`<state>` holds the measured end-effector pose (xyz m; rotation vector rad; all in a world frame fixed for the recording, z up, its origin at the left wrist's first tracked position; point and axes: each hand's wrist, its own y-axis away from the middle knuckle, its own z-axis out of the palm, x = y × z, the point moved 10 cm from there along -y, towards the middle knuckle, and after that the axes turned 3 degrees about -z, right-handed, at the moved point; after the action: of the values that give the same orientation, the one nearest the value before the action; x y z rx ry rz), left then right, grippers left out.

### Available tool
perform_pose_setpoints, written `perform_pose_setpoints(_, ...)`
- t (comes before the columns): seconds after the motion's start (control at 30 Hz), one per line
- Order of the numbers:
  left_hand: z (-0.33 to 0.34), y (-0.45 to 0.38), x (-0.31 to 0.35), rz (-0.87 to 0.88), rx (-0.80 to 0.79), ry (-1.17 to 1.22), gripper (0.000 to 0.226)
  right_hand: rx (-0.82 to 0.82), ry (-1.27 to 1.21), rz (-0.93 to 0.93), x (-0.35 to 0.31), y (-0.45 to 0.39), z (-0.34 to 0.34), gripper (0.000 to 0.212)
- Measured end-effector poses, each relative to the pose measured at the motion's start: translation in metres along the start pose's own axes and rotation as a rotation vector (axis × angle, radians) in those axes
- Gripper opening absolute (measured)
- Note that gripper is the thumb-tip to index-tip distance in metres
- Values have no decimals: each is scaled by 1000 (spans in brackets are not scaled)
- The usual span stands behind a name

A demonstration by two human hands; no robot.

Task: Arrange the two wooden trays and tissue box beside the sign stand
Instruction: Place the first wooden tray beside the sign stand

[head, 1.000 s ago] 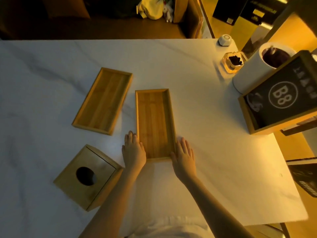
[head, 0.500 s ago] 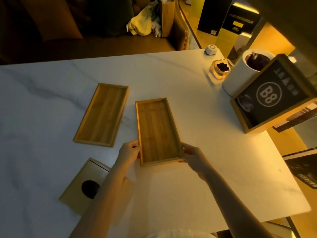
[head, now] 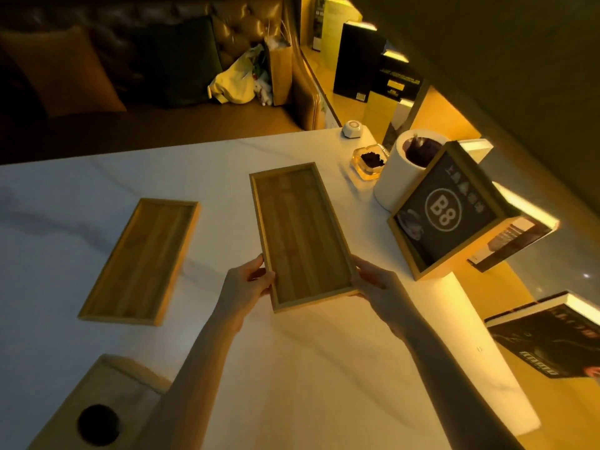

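A long wooden tray (head: 300,233) is held over the white marble table (head: 292,368), lifted at its near end. My left hand (head: 246,285) grips its near left edge and my right hand (head: 373,280) grips its near right corner. A second wooden tray (head: 141,259) lies flat on the table to the left. The wooden tissue box (head: 97,407), with a round dark hole in its top, sits at the near left, partly behind my left forearm. The wood-framed sign stand (head: 448,211) marked "B8" stands at the table's right edge, just right of the held tray.
Behind the sign stand a white cylindrical container (head: 394,177), a glass ashtray (head: 370,162) and a small white puck (head: 352,128) sit near the far right corner. A dark magazine (head: 548,332) lies off the table's right side. A leather sofa with cushions (head: 146,69) runs beyond the far edge.
Both hands closed on the near end of the middle tray and raised it off the table, carrying it away from me and a little toward the sign stand. The view tilted up.
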<state>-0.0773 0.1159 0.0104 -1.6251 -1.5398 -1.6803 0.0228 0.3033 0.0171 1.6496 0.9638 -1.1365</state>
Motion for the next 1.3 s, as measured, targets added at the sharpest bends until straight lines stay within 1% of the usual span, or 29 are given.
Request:
perform_pose_setpoints(0.1,23,-12,19,29,17,-64,36,20,-9,-15,6,-5,-27,39)
perform_pose_setpoints(0.2,47,-27,29,47,16,-114,38,31,-35,-25,13,-13,-49,41)
perform_pose_setpoints(0.4,86,-57,29,24,35,-179,43,81,-39,-48,26,-27,-79,43)
perform_pose_setpoints(0.53,110,-76,25,11,13,-208,36,151,-63,55,54,-35,-94,35)
perform_pose_setpoints(0.67,126,-93,19,-34,-10,-195,36,228,60,137,86,-44,-108,39)
perform_pose_setpoints(0.73,132,-99,15,-58,-21,-185,36,258,75,158,94,-48,-113,36)
perform_pose_setpoints(0.83,136,-107,10,-78,-21,-191,37,261,102,128,97,-55,-117,22)
perform_pose_setpoints(0.9,138,-113,8,-88,-18,-194,38,277,139,109,103,-60,-119,17)
perform_pose_setpoints(1.13,142,-124,2,-78,-27,-197,37,303,235,67,120,-70,-121,26)
perform_pose_setpoints(1.23,145,-126,0,-48,-28,-255,38,363,317,-17,106,-68,-125,26)
perform_pose_setpoints(1.3,145,-129,-2,-25,7,-328,39,419,403,-65,96,-64,-127,24)
